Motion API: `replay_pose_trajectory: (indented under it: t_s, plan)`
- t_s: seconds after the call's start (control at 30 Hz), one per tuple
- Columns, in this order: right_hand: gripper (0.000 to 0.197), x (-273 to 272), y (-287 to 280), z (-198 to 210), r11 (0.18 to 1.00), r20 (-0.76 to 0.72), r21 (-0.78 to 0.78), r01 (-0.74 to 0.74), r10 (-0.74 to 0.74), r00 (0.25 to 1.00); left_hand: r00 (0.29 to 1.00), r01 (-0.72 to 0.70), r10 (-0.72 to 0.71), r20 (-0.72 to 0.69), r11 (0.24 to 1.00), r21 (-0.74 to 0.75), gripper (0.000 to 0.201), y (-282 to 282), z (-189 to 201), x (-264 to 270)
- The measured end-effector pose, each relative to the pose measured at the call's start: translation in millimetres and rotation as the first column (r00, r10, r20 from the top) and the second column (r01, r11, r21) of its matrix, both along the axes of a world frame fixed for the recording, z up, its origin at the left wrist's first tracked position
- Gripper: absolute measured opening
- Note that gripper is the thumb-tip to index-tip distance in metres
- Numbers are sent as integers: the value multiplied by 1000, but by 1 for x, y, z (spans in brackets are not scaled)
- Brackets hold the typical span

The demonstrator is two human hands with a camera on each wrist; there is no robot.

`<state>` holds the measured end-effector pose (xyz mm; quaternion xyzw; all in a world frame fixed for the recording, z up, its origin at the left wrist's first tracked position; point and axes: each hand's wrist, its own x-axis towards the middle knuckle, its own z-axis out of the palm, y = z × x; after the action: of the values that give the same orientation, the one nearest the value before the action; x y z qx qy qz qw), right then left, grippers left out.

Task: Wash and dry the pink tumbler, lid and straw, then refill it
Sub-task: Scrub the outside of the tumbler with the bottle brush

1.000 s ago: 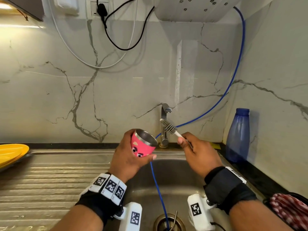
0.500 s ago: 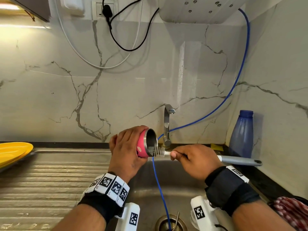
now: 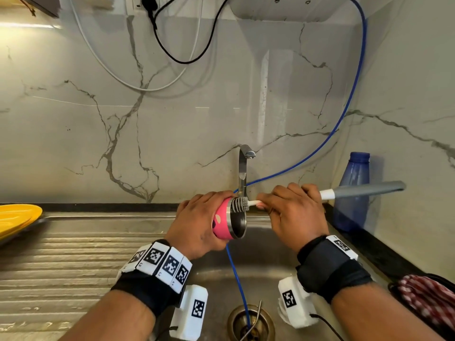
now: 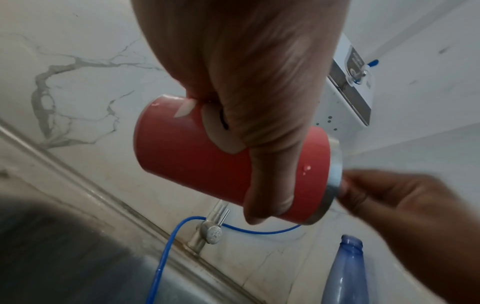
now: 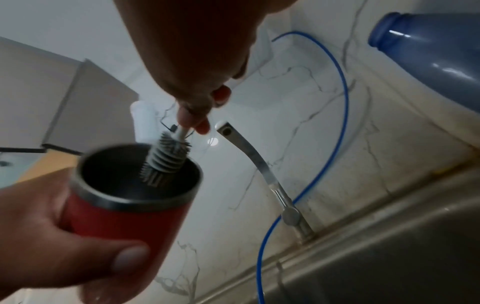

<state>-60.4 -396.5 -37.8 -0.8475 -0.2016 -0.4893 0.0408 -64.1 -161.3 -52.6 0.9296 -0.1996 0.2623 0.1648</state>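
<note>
Since 0.5 s ago the right hand (image 3: 293, 212), clamped on the brush (image 5: 166, 156), has tipped its bristles into the tumbler (image 3: 225, 221), gripped mid-body by the left hand (image 3: 197, 225) above the sink (image 3: 258, 267); rigid, probably slippery.

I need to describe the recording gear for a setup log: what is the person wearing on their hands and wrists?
The left hand and right hand are bare, with no gloves. Each wrist carries a black fabric wristband fitted with white square blocks printed with black-and-white fiducial markers. A white boxy camera unit, also marked, hangs under each wrist; a thin black cable leaves the right one.
</note>
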Motion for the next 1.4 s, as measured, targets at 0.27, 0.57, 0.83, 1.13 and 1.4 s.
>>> replay_pose_trajectory:
  t_s: [0.27, 0.57, 0.83, 1.13, 1.4]
  plan:
    - [26, 8, 17, -19, 983, -398, 185, -12, 86, 913, 975, -168, 207, 80, 926, -339, 100, 5, -7, 4]
    - [27, -10, 35, -11, 926, -411, 328, -185, 317, 855, 974, -172, 226, -4, 731, -660, 75, -1, -8, 9]
    - [29, 6, 16, -19, 891, -413, 448, -74, 279, 867, 974, -110, -107, -198, 544, -832, 83, -22, -11, 7]
    - [30, 7, 20, -20, 881, -401, 466, -77, 289, 869, 978, -76, -118, -172, 567, -820, 78, -21, -4, -1]
    - [31, -16, 39, -10, 900, -245, 345, -266, 359, 900, 992, -130, 73, -108, 617, -776, 74, -17, -1, -1]
